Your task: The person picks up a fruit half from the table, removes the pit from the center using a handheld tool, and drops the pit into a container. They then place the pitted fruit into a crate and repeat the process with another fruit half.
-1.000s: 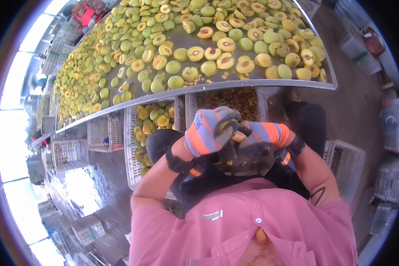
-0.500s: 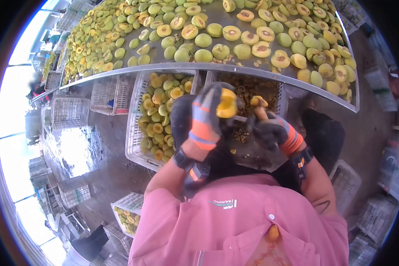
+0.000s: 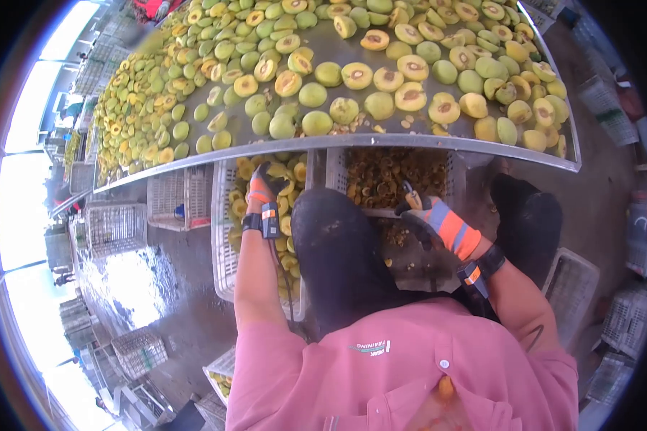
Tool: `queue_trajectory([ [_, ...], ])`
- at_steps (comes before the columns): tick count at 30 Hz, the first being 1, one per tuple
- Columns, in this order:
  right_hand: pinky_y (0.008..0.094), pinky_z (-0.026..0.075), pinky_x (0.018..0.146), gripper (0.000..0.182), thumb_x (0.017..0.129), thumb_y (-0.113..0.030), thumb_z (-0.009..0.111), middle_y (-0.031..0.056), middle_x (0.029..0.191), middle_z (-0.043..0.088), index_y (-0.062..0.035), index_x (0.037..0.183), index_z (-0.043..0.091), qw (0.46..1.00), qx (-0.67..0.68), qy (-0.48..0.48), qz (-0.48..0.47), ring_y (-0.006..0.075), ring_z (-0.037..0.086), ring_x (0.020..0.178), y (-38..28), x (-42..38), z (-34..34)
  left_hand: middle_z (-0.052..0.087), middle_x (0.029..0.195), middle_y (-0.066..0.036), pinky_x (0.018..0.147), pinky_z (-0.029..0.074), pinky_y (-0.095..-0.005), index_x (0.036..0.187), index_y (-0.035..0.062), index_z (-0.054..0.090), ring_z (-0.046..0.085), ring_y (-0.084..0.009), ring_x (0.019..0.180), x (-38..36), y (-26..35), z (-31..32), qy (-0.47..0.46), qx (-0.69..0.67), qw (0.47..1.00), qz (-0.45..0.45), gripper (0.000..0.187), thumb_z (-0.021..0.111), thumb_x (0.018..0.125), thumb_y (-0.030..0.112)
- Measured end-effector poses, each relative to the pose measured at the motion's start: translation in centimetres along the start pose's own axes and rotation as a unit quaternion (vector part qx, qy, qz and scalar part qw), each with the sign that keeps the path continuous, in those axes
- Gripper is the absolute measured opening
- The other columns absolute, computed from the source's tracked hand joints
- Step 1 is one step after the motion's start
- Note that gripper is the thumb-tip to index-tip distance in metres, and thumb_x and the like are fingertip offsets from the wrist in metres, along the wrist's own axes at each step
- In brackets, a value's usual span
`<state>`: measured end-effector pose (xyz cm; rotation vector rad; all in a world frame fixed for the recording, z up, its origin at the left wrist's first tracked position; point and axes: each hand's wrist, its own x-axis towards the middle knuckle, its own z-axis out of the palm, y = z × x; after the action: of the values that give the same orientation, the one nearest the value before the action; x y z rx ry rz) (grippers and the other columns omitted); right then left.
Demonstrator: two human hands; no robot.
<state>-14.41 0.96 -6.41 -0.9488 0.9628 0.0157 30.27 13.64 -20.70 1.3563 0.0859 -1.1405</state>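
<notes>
My left hand [image 3: 263, 187], in a dark glove with an orange cuff, reaches into a white crate [image 3: 223, 266] of pitted peach halves [image 3: 286, 223] left of my knee. Its thumb and fingers look apart near the fruit, and no piece shows in its grasp. In front of my right thigh, my right hand [image 3: 438, 221] is closed around a small wooden-handled tool [image 3: 411, 194] that points up and away. The tool's working end is too small to make out. Beyond it stands a second crate [image 3: 336, 176] with brown pits and scraps [image 3: 384, 176].
A metal-edged table [image 3: 338, 143] spans the front, covered with many halved yellow-green peaches [image 3: 356, 75], some with pits. White crates [image 3: 115, 228] stand on the wet floor at left, and another crate [image 3: 570, 291] lies at right. My knee [image 3: 331, 223] rises between the two fruit crates.
My left hand has moved left and down from in front of me to the crate, and the yellow peach half it held is out of its grasp. The orange piece at the tool's tip is gone.
</notes>
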Motion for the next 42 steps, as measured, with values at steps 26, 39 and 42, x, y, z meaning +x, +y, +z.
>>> queue_trajectory([
  [26, 0.0281, 0.046, 0.064, 0.020, 0.084, -0.013, 0.066, 0.0027, 0.080, 0.062, -0.0042, 0.101, 0.062, 0.978, -0.123, -0.049, -0.159, 0.0112, 0.054, 0.070, -3.4, -2.9, 0.6, 0.035, 0.144, -0.024, 0.095, 0.046, -0.0428, 0.151, 0.0118, 0.012, 0.054, -0.0374, 0.118, -0.3, 12.7, 25.3, 0.187, 0.769, 0.564, 0.234, 0.088, 0.060, 0.084, 0.042],
  [39, 0.0369, 0.046, 0.067, 0.027, 0.084, -0.021, 0.065, 0.0152, 0.080, 0.063, -0.0066, 0.106, 0.062, 0.955, -0.261, -0.057, -0.132, 0.0306, 0.057, 0.069, -4.3, -2.9, 0.4, 0.033, 0.145, -0.021, 0.105, 0.035, -0.0483, 0.149, 0.0221, 0.026, 0.035, -0.0387, 0.133, 6.2, 13.4, 34.7, 0.163, 0.785, 0.509, 0.313, 0.080, 0.065, 0.079, 0.023],
  [42, 0.0370, 0.046, 0.068, 0.026, 0.083, -0.020, 0.065, 0.0160, 0.082, 0.063, -0.0048, 0.103, 0.061, 0.966, -0.196, -0.066, -0.153, 0.0311, 0.057, 0.071, -4.7, -3.2, 0.7, 0.030, 0.148, -0.020, 0.105, 0.035, -0.0481, 0.150, 0.0227, 0.024, 0.034, -0.0383, 0.134, 7.0, 14.0, 34.7, 0.146, 0.773, 0.517, 0.337, 0.082, 0.064, 0.078, 0.021],
])
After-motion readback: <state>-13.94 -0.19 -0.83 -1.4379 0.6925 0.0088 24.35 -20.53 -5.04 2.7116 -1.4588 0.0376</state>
